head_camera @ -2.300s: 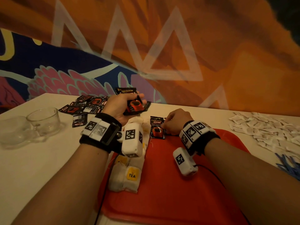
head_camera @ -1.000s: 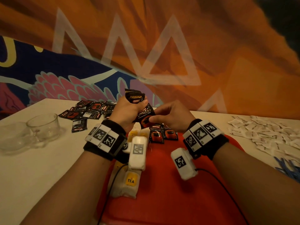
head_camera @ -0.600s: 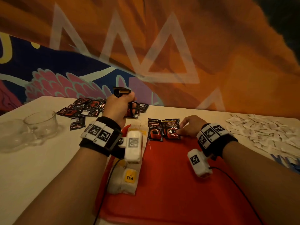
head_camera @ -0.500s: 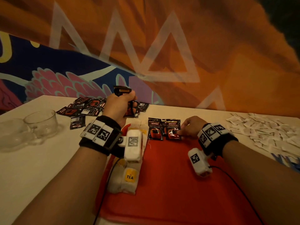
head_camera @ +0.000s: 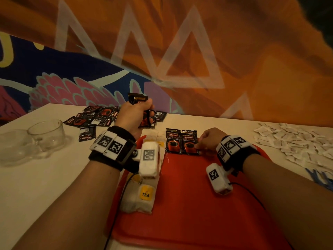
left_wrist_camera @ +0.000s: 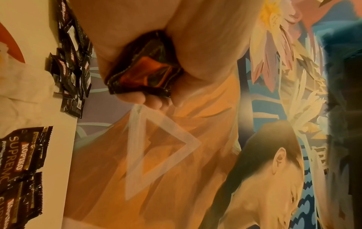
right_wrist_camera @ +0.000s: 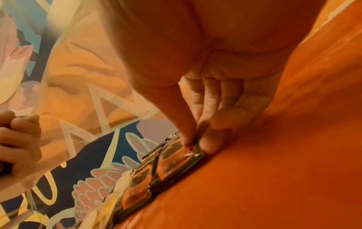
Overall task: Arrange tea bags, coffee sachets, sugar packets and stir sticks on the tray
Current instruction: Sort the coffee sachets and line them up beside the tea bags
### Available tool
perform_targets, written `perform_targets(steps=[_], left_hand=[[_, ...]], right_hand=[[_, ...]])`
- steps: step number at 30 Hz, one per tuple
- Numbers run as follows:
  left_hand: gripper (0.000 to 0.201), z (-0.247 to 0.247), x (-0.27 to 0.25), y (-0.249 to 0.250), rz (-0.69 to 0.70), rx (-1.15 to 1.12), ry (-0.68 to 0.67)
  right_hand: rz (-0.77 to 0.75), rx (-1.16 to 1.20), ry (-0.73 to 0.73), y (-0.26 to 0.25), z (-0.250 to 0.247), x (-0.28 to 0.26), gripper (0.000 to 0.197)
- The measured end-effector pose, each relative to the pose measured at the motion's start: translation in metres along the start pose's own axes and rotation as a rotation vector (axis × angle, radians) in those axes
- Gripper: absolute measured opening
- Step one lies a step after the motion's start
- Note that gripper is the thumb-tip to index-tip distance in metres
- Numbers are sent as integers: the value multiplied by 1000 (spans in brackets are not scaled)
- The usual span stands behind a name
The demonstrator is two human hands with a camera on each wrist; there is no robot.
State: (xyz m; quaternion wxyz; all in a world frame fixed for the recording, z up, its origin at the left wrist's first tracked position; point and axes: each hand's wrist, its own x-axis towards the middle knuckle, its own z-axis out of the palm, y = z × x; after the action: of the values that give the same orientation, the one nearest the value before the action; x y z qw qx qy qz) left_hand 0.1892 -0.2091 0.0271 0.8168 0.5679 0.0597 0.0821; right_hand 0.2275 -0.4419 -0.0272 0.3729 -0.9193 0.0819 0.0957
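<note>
The right hand (head_camera: 210, 139) rests low on the red tray (head_camera: 189, 204). Its thumb and forefinger pinch the near right corner of the second coffee sachet (head_camera: 189, 142), which lies flat and touches the first coffee sachet (head_camera: 172, 141) on its left. Both sachets sit at the far edge of the tray, labels up.

The left hand (head_camera: 135, 114) is raised beyond the far left corner of the tray. Its fingers are curled round a bundle of coffee sachets (head_camera: 139, 105); the left wrist view confirms several sachets clamped in the fist.

Just below the left wrist, tea bags (head_camera: 142, 199) lie in a column along the left edge of the tray.

Status, as a judgement:
- Tea bags: placed.
- Coffee sachets: two placed; the bundle in the left hand remains to be laid out.
- Sugar packets (head_camera: 292, 141): untouched, heaped on the table (head_camera: 54, 177) to the right of the right hand.
- Stir sticks (head_camera: 322, 179): probably the blue items at the right edge, off the tray.

More loose sachets (head_camera: 95, 118) lie left of the left hand. Two glass cups (head_camera: 36, 139) stand further left.
</note>
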Motion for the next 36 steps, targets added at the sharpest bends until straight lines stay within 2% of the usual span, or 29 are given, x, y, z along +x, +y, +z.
perform_targets(steps=[3,7,11,19,21,24,26,30,34,36], left_hand=[[3,0,0,0,2,0,0],[3,0,0,-1,-2,-1,-6],[3,0,1,-1,-11,-5,-3],[9,-2,2,-1,-35,-16,-6],[14,-2,0,0,-67,-30,-25],[19,0,-5,3,-135,-104,-68],[21,4,-7,3,-130,-116,-55],[4,8,-9,2,-38,-2,-14],[8,10,-12,-1,3,-5,-47],[12,11,-14,-1,11,-15,-86]], right_hand=[[15,1,-6,-1,0,0,16],[27,-56,10,-1,1,4,29],[9,-4,-7,-2,2,7,12],[15,34,-14,0,4,10,10],[19,-17,-11,0,2,11,14],[0,-146,67,-3,-5,8,27],[-50,-97,113,-8,-10,1,23],[-251,-2,175,-26,-10,-15,15],[-439,383,-22,-55,1,-42,15],[-502,481,-94,-69,8,-53,15]])
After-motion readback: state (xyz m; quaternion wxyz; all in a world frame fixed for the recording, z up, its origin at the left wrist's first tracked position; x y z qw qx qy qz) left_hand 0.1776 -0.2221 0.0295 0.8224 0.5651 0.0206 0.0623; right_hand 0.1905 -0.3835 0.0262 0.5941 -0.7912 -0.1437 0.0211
